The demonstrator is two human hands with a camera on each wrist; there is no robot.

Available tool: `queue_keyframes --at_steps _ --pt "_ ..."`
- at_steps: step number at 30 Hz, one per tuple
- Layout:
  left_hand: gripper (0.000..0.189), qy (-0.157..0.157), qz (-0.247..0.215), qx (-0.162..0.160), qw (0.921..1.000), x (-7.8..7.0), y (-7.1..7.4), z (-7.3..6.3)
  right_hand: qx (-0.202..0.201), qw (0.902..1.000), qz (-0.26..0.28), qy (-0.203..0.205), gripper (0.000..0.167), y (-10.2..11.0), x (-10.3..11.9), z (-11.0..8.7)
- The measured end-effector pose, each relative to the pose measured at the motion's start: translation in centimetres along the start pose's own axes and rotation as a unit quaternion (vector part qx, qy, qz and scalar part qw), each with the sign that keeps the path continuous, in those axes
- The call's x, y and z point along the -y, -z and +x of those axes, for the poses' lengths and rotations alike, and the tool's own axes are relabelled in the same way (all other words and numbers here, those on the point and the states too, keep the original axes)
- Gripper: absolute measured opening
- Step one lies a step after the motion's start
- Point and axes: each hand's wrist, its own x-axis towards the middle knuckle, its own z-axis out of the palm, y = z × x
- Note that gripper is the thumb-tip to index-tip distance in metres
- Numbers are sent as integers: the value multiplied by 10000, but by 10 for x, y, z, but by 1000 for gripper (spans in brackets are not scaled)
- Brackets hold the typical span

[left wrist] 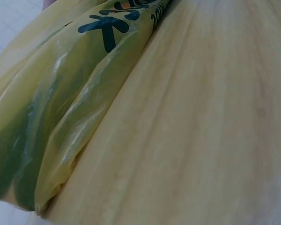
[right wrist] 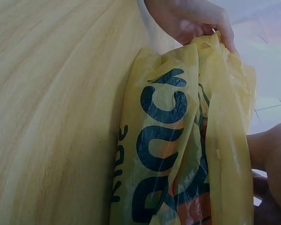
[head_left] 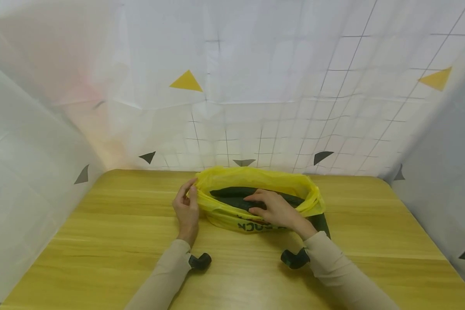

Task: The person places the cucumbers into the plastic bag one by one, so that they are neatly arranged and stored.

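A yellow plastic bag (head_left: 224, 217) with dark printed letters lies with its mouth held wide. Inside it, long dark green cucumbers (head_left: 232, 191) lie side by side; their lower parts are hidden by the bag's near wall. My left hand (head_left: 187, 209) grips the bag's left rim, thumb on the near side and fingers around the edge. My right hand (head_left: 273, 208) reaches over the near rim into the bag, its thumb and fingers on either side of the nearer cucumber. In the left wrist view, green shapes show through the bag's thin film (left wrist: 37, 122).
A dark green piece (head_left: 320, 224) shows at the bag's right end, partly behind my right forearm. The wooden table (head_left: 112, 232) reaches back to a white sheet wall (head_left: 255, 86) with grid lines and triangles. White sheets flank both sides. A dark camera mount sits on each wrist.
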Motion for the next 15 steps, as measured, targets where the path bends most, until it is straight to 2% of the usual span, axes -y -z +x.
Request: queue_keyframes --at_steps 7,15 --pt "27 -124 26 79 9999 -24 -2 -2 7 10000 -18 -47 37 -1 1 -1" --pt "26 -84 67 44 9999 -26 -2 -3 42 10000 29 -79 37 0 2 -1"
